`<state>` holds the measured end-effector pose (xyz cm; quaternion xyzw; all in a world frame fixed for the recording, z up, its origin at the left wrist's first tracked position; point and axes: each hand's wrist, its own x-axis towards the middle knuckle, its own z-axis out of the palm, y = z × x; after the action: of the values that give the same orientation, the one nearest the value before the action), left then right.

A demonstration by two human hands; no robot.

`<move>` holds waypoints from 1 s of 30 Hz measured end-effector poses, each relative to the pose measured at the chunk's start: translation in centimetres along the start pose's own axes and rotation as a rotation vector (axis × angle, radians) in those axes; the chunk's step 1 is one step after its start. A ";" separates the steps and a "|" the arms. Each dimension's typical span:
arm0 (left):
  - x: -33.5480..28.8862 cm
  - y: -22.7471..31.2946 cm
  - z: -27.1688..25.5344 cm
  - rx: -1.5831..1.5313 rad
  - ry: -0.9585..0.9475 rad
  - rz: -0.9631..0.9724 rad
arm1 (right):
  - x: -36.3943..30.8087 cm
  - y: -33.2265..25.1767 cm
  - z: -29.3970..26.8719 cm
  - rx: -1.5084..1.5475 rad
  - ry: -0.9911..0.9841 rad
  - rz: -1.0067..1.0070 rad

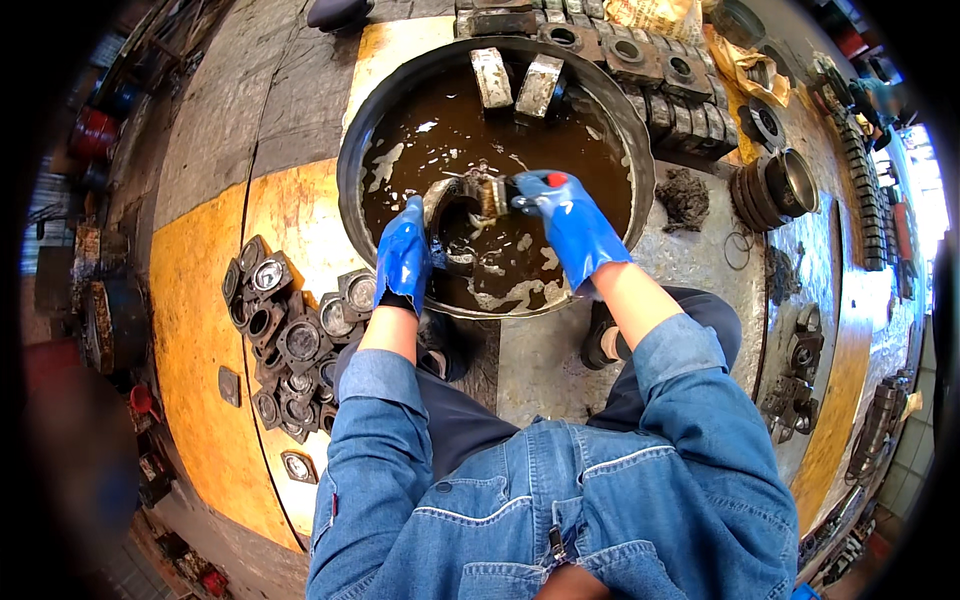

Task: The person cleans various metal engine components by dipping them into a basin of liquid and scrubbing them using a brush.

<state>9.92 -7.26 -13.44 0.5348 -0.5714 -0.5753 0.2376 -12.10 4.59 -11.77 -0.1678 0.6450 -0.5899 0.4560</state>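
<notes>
My left hand (403,252), in a blue rubber glove, grips the left side of a wet metal housing (438,198) with a round opening, held over a wide tub of dark brown liquid. In my right hand (570,220), gloved the same way, is a brush (489,197); its bristles are against or very near the housing's upper right. A small red spot shows at the right hand's knuckles; I cannot tell what it is. The lower part of the housing blends into the murky liquid. Foam patches float around it.
The black tub (350,205) stands before my feet, with two metal blocks (540,85) leaning at its far rim. A heap of flanged metal parts (302,340) lies at left. Stacked blocks (690,125), metal rings (775,190) and a tangled dark clump (685,198) are at right.
</notes>
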 end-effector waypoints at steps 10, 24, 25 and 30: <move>0.7 -1.1 0.3 0.121 -0.078 0.243 | -0.7 3.7 -2.3 0.271 0.152 0.205; 0.7 -0.9 -0.2 0.521 -0.093 0.553 | -6.7 3.7 3.7 -0.052 -0.203 0.000; 0.9 -1.3 -0.8 0.687 -0.056 0.584 | -7.8 1.9 3.2 -0.354 -0.261 0.033; 0.7 -0.7 -0.2 0.517 -0.077 0.540 | -5.4 1.3 1.2 -0.396 -0.225 0.024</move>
<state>10.13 -7.75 -14.29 0.3852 -0.8266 -0.3484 0.2166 -7.92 8.28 -10.77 -0.3112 0.6951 -0.4238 0.4902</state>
